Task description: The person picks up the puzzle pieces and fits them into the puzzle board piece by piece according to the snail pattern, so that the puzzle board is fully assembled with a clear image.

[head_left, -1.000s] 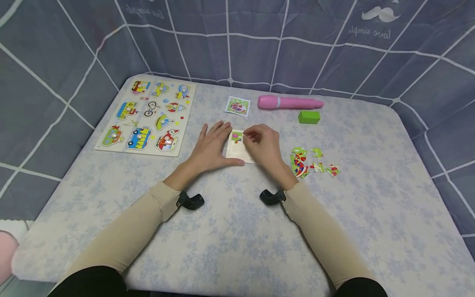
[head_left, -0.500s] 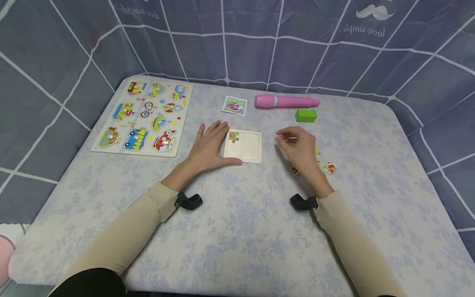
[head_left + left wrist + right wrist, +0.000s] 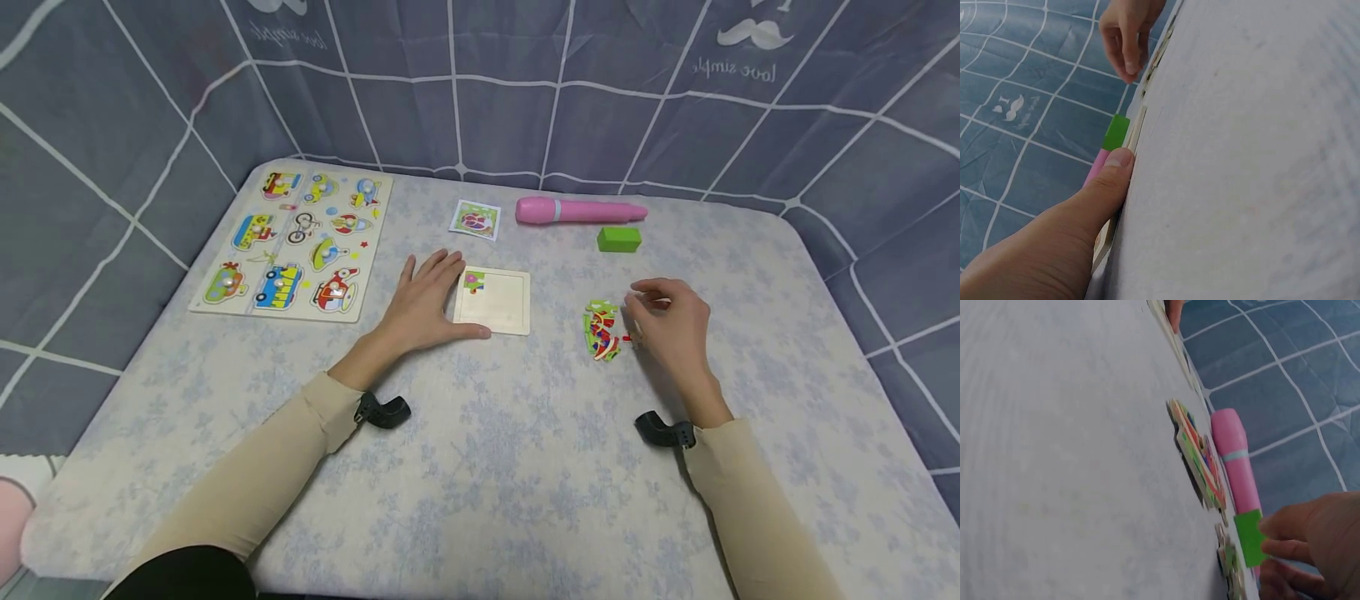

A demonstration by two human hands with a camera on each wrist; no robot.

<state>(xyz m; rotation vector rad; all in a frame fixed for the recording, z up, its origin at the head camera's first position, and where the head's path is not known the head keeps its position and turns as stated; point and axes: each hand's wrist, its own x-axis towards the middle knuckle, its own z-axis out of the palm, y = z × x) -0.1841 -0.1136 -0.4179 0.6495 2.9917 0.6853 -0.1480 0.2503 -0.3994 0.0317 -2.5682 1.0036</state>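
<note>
My left hand (image 3: 423, 304) lies beside a small wooden puzzle tray (image 3: 498, 308), fingers straight at its left edge and thumb along its near edge. One green and pink puzzle piece (image 3: 474, 281) sits in the tray's far left corner. My right hand (image 3: 671, 325) hovers just right of a cluster of colourful puzzle pieces (image 3: 602, 333), fingers loosely bent with nothing visible between them. In the right wrist view its fingers (image 3: 1285, 519) hang near more loose pieces (image 3: 1229, 562), which the hand mostly hides in the head view.
A picture card (image 3: 476, 220) lies behind the tray. To its right are a pink pen-shaped object (image 3: 581, 211) and a green block (image 3: 619, 240). A vehicle peg puzzle board (image 3: 300, 242) covers the far left of the table. A grey checked curtain (image 3: 510, 125) hangs behind.
My right hand has left the tray and moved right, past the cluster to the loose pieces. The left hand has stayed at the tray.
</note>
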